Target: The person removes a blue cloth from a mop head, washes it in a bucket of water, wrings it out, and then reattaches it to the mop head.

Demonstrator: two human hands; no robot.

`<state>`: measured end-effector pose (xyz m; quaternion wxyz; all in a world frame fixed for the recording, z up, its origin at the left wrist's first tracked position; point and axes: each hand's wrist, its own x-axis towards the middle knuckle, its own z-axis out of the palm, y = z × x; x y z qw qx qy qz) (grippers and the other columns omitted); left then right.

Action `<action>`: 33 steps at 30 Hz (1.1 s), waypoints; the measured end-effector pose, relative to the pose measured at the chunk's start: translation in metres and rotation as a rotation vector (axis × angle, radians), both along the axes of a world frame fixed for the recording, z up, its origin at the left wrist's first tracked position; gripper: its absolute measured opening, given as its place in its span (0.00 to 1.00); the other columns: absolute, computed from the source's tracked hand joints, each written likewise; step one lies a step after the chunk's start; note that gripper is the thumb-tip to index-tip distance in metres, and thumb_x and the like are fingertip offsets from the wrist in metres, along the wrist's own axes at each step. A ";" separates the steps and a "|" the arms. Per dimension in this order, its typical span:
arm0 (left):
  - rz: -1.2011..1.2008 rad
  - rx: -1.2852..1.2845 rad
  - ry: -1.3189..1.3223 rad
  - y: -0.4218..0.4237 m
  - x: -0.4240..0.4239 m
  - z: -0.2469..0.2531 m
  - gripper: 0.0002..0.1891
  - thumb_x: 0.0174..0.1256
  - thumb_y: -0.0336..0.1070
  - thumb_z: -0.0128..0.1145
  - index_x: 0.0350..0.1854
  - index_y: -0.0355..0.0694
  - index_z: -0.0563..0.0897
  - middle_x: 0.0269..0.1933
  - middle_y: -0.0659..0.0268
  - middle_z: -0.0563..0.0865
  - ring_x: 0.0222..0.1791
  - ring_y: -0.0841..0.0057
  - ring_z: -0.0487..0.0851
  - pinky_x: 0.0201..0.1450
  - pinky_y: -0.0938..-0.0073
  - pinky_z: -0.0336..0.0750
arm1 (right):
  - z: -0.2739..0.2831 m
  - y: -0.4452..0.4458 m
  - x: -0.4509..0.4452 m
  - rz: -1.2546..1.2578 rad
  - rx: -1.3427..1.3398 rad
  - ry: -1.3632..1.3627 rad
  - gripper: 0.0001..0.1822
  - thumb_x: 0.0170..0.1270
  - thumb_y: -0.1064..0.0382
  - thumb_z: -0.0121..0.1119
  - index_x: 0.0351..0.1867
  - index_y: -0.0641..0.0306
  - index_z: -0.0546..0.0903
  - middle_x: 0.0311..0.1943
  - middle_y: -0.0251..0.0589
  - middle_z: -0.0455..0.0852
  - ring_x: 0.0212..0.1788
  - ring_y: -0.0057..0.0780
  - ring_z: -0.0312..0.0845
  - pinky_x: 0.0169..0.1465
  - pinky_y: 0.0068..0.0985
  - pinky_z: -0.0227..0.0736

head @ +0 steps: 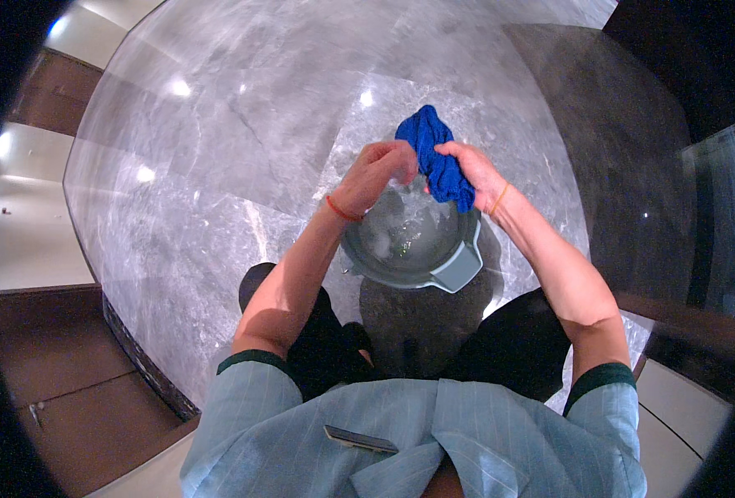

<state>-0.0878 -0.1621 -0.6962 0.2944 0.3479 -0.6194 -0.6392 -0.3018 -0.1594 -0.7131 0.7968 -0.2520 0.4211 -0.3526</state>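
A twisted, bunched blue cloth hangs over a round grey plastic basin with water in it. My right hand grips the cloth from its right side, thumb across the near face and some fingers hidden behind it. My left hand is close against the cloth's left edge, curled and slightly blurred; whether it holds any of the cloth cannot be told. The basin stands on the floor between my legs, partly covered by my left forearm.
Glossy grey marble-look floor tiles surround the basin and reflect ceiling lights. Brown cabinet-like panels stand at the lower left. A dark, glossy surface lies along the right. My dark shoe is left of the basin.
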 end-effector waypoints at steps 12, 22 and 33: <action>0.341 -0.822 -0.390 -0.005 -0.023 -0.033 0.27 0.75 0.41 0.44 0.73 0.38 0.62 0.74 0.46 0.60 0.75 0.44 0.53 0.75 0.47 0.47 | 0.025 0.019 0.013 -0.004 -0.026 -0.014 0.15 0.66 0.59 0.55 0.46 0.69 0.78 0.35 0.46 0.85 0.31 0.36 0.85 0.32 0.32 0.84; 0.129 -0.862 -0.179 0.038 -0.048 0.013 0.23 0.72 0.36 0.47 0.67 0.33 0.71 0.70 0.52 0.71 0.75 0.58 0.62 0.75 0.57 0.53 | -0.012 -0.001 -0.016 -0.179 -0.022 -0.055 0.15 0.65 0.57 0.54 0.45 0.65 0.78 0.36 0.43 0.85 0.33 0.33 0.84 0.35 0.30 0.82; 0.830 0.323 -0.374 -0.010 -0.027 -0.193 0.11 0.68 0.32 0.48 0.40 0.40 0.85 0.30 0.70 0.81 0.29 0.79 0.77 0.33 0.73 0.73 | 0.027 -0.011 -0.037 -0.254 -0.073 -0.130 0.18 0.64 0.55 0.55 0.45 0.71 0.77 0.32 0.50 0.84 0.30 0.39 0.82 0.36 0.35 0.82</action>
